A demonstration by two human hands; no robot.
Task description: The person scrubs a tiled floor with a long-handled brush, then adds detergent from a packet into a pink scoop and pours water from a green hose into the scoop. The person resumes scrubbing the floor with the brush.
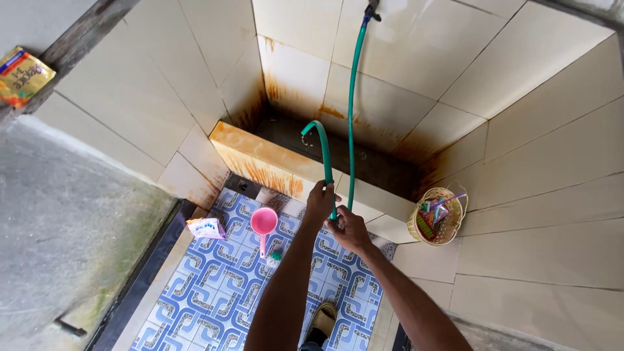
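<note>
A green hose hangs from a tap at the top of the tiled wall, loops down and rises again. My left hand grips the hose below its free end, which curves over the tiled water tank. My right hand holds the hose at the bottom of the loop, just right of the left hand. Both arms reach up from the bottom of the view.
A pink dipper and a small packet lie on the blue patterned floor. A woven basket with toiletries hangs on the right wall. A yellow packet sits on the ledge top left. My sandalled foot is below.
</note>
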